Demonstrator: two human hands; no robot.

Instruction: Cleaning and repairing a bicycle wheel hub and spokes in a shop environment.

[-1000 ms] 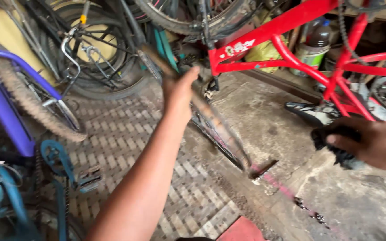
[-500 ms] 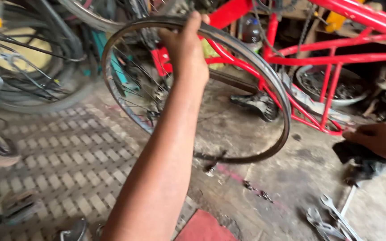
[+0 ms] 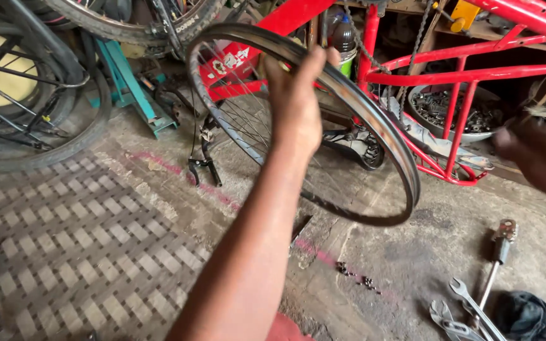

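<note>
Landmark: red tubular steel bicycle frame [image 3: 469,76], standing at the upper right; all places below are given relative to it.
Stacked black rubber tyres [image 3: 45,120]: far left of the frame, leaning together above the chequered floor mat [image 3: 77,240].
Teal metal stand [image 3: 127,82]: left of the frame, behind the rim.
Bare spoked metal bicycle wheel rim [image 3: 374,126]: held upright off the concrete floor [image 3: 412,265], directly in front of the frame's left half; no tyre is fitted.
Rim appearance: dark, worn metal hoop with a shiny inner channel; thin wire spokes run to a hub that the forearm hides.
Rim handling (judgement): light for its span, stiff around the hoop, weak in the spokes; the bare metal is likely slick and dusty. Best grip is on the hoop itself, not on the spokes.
Left hand [image 3: 295,101]: fingers wrapped over the rim's top edge, left of the frame's upright tube, carrying the rim alone.
Right hand [image 3: 538,158]: blurred, in front of the frame's lower right; whether it is spread or holds anything cannot be told.
Steel spanners [image 3: 469,309]: on the floor below the frame, right side, beside a dark crumpled cloth [image 3: 529,316].
</note>
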